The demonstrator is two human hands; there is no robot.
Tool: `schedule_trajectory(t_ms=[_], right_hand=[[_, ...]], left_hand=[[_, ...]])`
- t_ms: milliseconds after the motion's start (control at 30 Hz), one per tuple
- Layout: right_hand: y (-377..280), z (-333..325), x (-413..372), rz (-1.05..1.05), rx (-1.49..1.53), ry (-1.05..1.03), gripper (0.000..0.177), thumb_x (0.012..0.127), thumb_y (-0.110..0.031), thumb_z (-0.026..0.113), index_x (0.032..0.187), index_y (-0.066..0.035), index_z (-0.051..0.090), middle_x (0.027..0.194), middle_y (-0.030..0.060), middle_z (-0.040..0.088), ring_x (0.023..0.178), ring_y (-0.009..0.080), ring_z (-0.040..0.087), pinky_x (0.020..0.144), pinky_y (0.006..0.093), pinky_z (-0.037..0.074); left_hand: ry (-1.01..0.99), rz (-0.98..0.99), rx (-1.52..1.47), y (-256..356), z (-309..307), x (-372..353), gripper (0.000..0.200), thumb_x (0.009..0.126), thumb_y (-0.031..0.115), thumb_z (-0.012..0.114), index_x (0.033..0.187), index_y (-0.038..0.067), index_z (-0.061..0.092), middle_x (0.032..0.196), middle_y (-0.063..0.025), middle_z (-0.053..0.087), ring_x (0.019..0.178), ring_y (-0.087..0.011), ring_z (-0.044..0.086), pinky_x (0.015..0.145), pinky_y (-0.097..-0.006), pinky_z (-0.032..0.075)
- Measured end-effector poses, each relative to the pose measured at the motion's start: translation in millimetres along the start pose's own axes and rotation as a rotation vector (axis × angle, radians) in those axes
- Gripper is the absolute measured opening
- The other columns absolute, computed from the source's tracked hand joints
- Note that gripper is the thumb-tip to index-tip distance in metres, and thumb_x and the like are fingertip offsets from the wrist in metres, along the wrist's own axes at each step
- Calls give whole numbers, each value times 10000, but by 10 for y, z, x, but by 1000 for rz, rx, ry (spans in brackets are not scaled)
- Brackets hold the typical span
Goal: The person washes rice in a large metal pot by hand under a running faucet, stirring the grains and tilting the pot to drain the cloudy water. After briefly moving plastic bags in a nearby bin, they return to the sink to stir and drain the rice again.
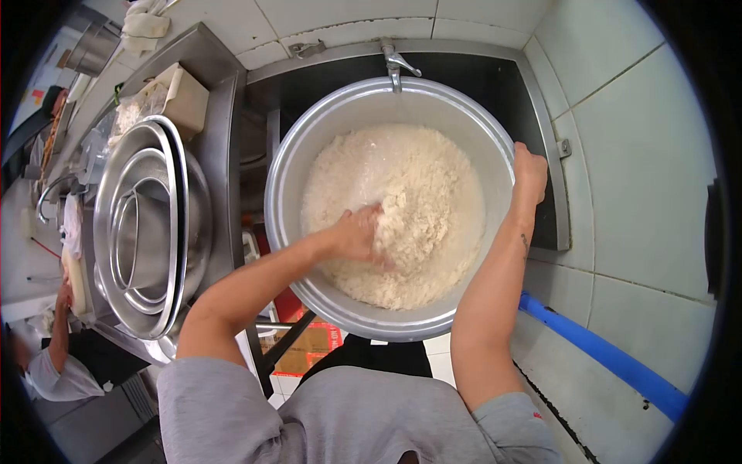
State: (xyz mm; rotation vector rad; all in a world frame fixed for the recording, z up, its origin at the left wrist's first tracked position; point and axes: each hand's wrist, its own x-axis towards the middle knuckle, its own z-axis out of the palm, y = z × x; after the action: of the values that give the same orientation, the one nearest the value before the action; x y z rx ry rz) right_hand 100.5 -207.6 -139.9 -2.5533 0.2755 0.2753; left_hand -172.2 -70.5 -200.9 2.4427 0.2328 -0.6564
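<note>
**Left hand in grain, right hand on pot rim**

Big metal pot sits inside the metal frame, near side sticking out past the frame's front right corner toward my body. Pale wet grain lies in the pot, heaped right of centre. My left hand is at the heap's left edge, fingers blurred; can't tell if they're wide or closed on grain. My right hand is curled over the pot's right rim. Tap overhangs the far rim: tight there. Open room inside, between grain and rim. Dark gap between right rim and frame edge. Steel bowls crowd the left worktop.
</note>
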Motion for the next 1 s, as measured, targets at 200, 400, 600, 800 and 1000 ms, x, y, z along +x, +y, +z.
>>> schedule_trajectory(t_ms=[200,400,600,800,1000], right_hand=[[-1,-3,8,-25,3,-33,501,717,-428,475,996,-47,644,1037,179,612,989,343,568,846,409,428],[6,33,109,34,29,-7,527,721,-460,507,994,-30,640,1043,185,608,999,338,565,860,410,417],[326,266,542,-33,345,-88,554,713,-419,578,980,66,610,1023,238,599,977,357,565,855,393,405],[304,285,517,-67,420,-122,561,715,-406,570,982,87,598,1014,239,602,975,357,566,850,395,408],[119,52,163,-33,121,-53,529,702,-422,528,1015,-7,621,1036,209,602,999,354,559,855,413,423]], left_hand=[[-47,277,393,359,176,236,775,651,520,626,1107,-98,525,1332,-243,341,1217,-333,351,1011,-438,253],[-45,293,769,131,85,1481,369,799,296,465,991,39,648,1222,-108,525,1150,-268,458,1041,-425,205],[75,-146,643,-125,-784,1404,437,869,416,373,1022,104,637,1022,-95,630,1029,-262,555,1022,-445,219],[-175,-314,-121,-975,-430,824,750,853,622,274,1334,49,334,1365,-181,342,1241,-334,353,1020,-509,212],[-138,-376,31,69,-275,-324,975,755,676,456,1383,-2,148,1344,-270,312,1276,-322,299,1027,-447,246]])
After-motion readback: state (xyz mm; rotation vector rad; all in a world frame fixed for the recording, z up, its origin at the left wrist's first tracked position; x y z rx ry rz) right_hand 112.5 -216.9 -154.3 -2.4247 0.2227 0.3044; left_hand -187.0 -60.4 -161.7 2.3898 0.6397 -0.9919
